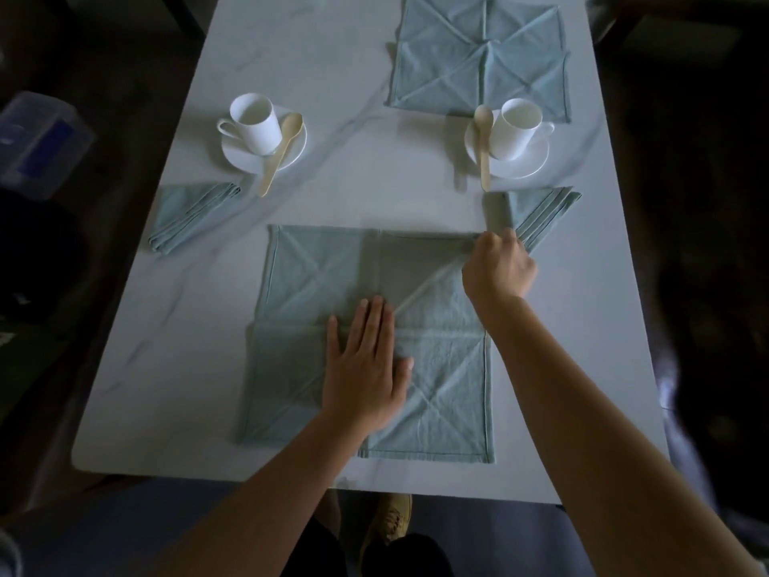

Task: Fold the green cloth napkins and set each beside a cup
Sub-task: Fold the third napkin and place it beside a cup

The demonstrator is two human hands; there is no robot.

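Hands both on the unfolded napkin (303, 285), which lies flat on the near half of the worktop (353, 181). Left hand (366, 368) has its grip released, palm and straight fingers pressing down mid-cloth. Right hand (499, 268) has its grip pinching the far right corner, lifted up a bit. Left folded napkin (189, 214) sits near the left cup (256, 122), right folded napkin (541, 210) just in front of the right cup (518, 129). Spare open cloth (478, 56) lies at the far end.
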